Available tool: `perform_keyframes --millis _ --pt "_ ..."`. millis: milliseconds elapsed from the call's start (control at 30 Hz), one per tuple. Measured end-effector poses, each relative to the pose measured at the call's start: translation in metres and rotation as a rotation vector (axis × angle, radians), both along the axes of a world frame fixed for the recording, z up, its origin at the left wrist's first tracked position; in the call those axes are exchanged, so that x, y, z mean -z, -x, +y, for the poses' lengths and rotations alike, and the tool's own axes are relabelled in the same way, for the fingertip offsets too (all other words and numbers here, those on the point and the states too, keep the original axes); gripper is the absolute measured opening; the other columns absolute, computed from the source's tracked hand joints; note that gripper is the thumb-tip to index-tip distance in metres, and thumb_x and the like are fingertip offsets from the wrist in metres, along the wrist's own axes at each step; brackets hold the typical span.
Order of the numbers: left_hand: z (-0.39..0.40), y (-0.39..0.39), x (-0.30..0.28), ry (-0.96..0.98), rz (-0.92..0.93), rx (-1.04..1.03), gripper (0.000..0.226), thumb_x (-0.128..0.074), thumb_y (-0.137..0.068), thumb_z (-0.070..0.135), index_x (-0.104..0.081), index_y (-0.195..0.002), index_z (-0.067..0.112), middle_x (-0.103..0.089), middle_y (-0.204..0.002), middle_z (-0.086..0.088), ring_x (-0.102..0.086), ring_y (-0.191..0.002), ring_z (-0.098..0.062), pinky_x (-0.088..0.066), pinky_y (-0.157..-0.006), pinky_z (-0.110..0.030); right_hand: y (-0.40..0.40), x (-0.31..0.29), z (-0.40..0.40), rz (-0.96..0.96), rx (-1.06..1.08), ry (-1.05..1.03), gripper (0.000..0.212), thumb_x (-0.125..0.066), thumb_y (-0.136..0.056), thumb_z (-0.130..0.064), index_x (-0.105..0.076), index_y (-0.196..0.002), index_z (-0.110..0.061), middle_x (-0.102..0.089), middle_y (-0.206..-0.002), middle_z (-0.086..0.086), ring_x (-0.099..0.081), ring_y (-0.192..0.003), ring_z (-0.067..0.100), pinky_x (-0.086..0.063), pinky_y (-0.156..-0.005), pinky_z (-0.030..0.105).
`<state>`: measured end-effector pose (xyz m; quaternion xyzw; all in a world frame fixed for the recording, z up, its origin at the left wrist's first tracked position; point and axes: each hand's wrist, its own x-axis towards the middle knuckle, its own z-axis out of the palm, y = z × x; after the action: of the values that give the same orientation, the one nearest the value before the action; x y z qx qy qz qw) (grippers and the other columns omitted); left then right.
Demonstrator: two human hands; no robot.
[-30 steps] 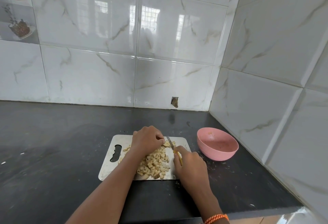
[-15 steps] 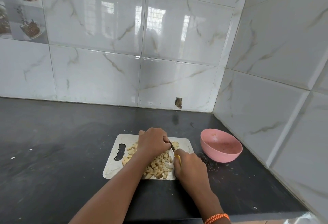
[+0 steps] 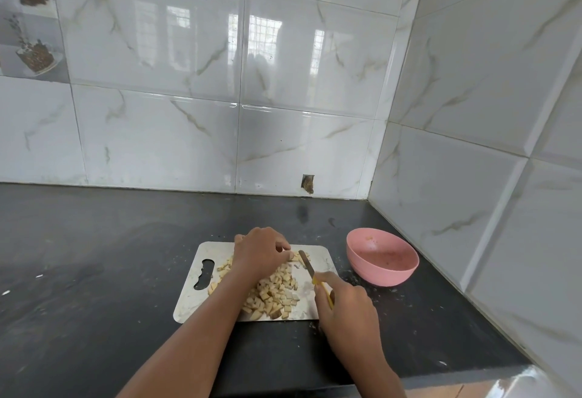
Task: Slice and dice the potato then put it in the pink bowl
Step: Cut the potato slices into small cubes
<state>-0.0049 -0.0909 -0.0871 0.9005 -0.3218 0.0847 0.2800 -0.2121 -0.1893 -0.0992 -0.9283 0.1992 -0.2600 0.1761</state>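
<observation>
Here, left hand (image 3: 261, 251) pinches last potato strips (image 3: 294, 256) at far board edge; right hand (image 3: 343, 306) grips knife (image 3: 307, 263), blade just right of strips, pointing far-left.

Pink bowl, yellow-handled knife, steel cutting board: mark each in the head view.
Round pink plastic bowl (image 3: 406, 257): head view, far right rim.
Yellow-handled knife (image 3: 306, 261): head view, mid blade.
Flat steel cutting board (image 3: 189, 295): head view, bare left part below handle slot.
</observation>
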Motion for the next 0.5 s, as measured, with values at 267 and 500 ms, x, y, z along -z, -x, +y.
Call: perform_keyframes --millis 267,500 --pt "0.005 -0.011 -0.001 0.062 0.049 -0.081 0.018 -0.065 -0.090 0.027 -0.078 -0.077 0.029 -0.073 -0.080 0.023 -0.064 -0.085 -0.003 -0.040 -0.098 -0.046 -0.036 -0.009 -0.002 0.083 -0.043 0.086 0.030 -0.039 -0.106 -0.041 -0.057 -0.130 -0.037 -0.070 -0.099 0.000 -0.063 -0.093 0.023 -0.047 -0.075 0.038" --pt "0.002 -0.007 -0.001 0.038 0.045 -0.056 0.016 -0.067 -0.087 0.028 -0.081 -0.079 0.031 -0.070 -0.076 0.025 -0.064 -0.086 -0.004 -0.036 -0.094 -0.044 -0.038 -0.008 -0.001 0.103 -0.052 0.138 0.033 -0.037 -0.106 -0.041 -0.055 -0.134 -0.036 -0.071 -0.097 -0.001 -0.066 -0.089 0.022 -0.049 -0.073 0.038"
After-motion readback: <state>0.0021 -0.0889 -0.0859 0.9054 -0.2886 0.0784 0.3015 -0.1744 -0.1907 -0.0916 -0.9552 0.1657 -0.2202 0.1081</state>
